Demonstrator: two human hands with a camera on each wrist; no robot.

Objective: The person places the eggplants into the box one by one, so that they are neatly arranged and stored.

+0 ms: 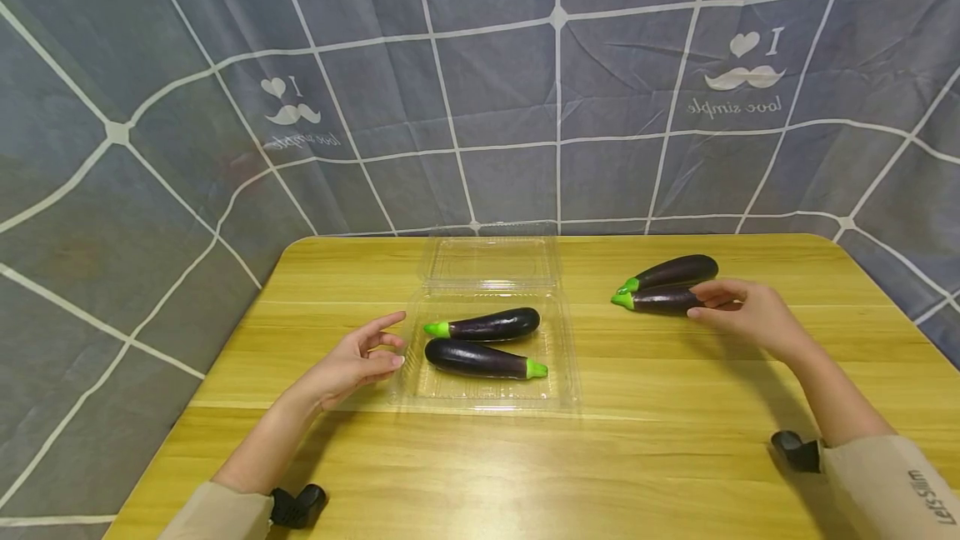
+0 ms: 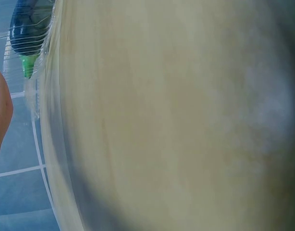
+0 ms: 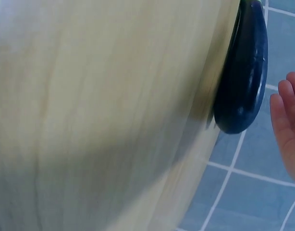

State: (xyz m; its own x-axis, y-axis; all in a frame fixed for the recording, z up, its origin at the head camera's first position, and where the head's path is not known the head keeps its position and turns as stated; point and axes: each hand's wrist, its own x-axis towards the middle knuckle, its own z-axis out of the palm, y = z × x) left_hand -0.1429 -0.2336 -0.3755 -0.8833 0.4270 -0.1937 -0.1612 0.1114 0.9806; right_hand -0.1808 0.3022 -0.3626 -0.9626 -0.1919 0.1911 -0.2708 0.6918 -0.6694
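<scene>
Two dark purple eggplants with green stems, a rear one [image 1: 498, 325] and a front one [image 1: 476, 359], lie in a clear plastic clamshell container [image 1: 558, 390], their stems pointing opposite ways. My left hand [image 1: 352, 367] is beside the container's left edge, fingers loosely bent and holding nothing; whether it touches the rim I cannot tell. To the right, a back eggplant [image 1: 678, 271] and a nearer eggplant [image 1: 663, 301] lie side by side on the table. My right hand [image 1: 753, 317] is at the nearer one's blunt end. In the right wrist view its fingers [image 3: 284, 115] are extended, apart from an eggplant [image 3: 243, 72].
The container's transparent lid [image 1: 491, 261] lies folded back toward the rear of the wooden table [image 1: 637, 440]. A grey cloth with white lines [image 1: 502, 90] hangs behind the table and along its sides.
</scene>
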